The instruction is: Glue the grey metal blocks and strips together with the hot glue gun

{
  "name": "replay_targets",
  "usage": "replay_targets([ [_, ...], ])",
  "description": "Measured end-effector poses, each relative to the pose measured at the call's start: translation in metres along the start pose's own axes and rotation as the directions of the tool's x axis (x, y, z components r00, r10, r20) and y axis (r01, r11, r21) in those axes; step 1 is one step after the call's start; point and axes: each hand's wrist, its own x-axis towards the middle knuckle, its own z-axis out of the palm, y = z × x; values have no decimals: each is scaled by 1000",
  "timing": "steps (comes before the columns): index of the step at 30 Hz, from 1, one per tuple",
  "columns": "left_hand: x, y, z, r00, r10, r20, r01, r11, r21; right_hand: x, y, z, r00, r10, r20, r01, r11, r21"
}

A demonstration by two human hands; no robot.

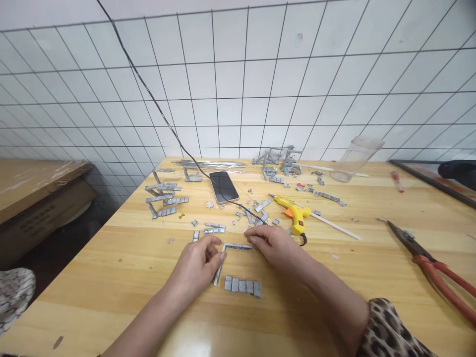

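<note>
On the table in front of me lies a thin grey L-shaped strip point(238, 246), one leg running sideways and the other toward me. My left hand point(199, 260) is closed, thumb and fingertips on the leg near the corner. At the opposite end my right hand point(277, 245) has its thumb and fingers bent together just beside the strip's tip; what they pinch, if anything, is too small to tell. Nearer to me is a row of joined grey plates point(242, 285). Small grey pieces point(214, 228) lie just beyond the left hand.
A yellow glue gun point(295, 213) with a white stick lies beyond my right hand. Farther back are a phone point(223, 187), stepped grey pieces point(163, 198) and a tilted clear cup point(355, 158). Red-handled shears point(427, 263) lie right. A black cable point(156, 104) hangs across.
</note>
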Motion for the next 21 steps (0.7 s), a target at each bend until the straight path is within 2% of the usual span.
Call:
replay_targets([
  [5,1,2,0,996,-62,65,62,998,-10,-2,-2,1,999,-31,23,31,999,11],
  [14,4,3,2,998,-50,46,49,998,31,2,0,11,996,-82,22,82,997,-7],
  [21,2,2,3,998,-51,35,51,999,17,2,0,12,997,-71,23,72,997,-16],
])
